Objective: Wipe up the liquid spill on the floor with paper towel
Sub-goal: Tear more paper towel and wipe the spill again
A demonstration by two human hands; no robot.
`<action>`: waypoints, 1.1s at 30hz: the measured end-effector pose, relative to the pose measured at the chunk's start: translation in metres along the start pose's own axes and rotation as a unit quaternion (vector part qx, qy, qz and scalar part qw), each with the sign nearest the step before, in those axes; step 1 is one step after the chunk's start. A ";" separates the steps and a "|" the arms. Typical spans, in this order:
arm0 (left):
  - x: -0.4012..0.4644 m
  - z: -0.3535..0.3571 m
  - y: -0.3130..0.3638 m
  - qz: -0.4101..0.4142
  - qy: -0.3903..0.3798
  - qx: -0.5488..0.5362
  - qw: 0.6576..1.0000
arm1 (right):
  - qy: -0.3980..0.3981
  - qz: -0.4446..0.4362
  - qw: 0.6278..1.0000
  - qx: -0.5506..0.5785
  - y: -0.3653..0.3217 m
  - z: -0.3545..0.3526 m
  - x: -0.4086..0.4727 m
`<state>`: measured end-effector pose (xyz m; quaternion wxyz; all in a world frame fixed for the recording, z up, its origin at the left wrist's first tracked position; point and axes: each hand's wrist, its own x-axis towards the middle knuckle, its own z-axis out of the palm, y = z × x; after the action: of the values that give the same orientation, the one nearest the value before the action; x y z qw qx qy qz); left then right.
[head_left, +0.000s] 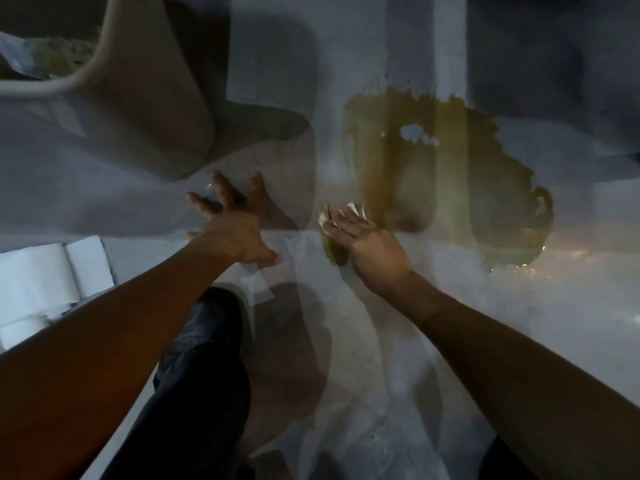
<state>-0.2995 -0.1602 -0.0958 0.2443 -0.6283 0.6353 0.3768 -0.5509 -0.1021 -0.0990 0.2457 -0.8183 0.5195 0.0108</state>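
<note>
Two hands: our right hand (374,245), fingers flat together, presses crumpled paper (353,210) by the ragged yellowish puddle (450,174); our left hand (235,226) spreads its fingers.

Two bare forearms (502,341), dark trousers (194,393) with dotted patch

— What stands at the top left?
— A pale bin (156,98), with soiled, crumpled paper (59,53) showing inside its rim (too blurred to tell more).
— And at the left edge?
— White paper rolls (34,275), packed side by side on the grey floor (519,341), nearer the camera than the bin.
</note>
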 end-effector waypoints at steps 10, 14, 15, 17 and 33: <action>0.005 0.000 0.003 -0.013 -0.004 0.014 1.000 | 0.217 0.240 0.943 0.071 0.040 -0.106 0.078; 0.001 0.001 0.003 -0.013 -0.008 0.005 1.000 | 0.100 0.223 0.969 0.045 0.058 -0.094 0.115; 0.000 0.001 0.003 -0.011 -0.009 0.005 1.000 | 0.067 0.217 0.973 0.028 0.056 -0.080 0.113; -0.002 0.000 0.004 -0.006 -0.015 0.000 1.000 | 0.044 0.195 0.980 -0.012 0.046 -0.049 0.096; -0.011 -0.005 0.009 -0.019 -0.038 -0.011 0.999 | 0.279 0.217 0.935 0.025 0.101 -0.106 0.061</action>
<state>-0.3065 -0.1580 -0.0824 0.2681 -0.6279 0.6094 0.4030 -0.6338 -0.2316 -0.0623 0.1031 -0.6491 0.7323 -0.1780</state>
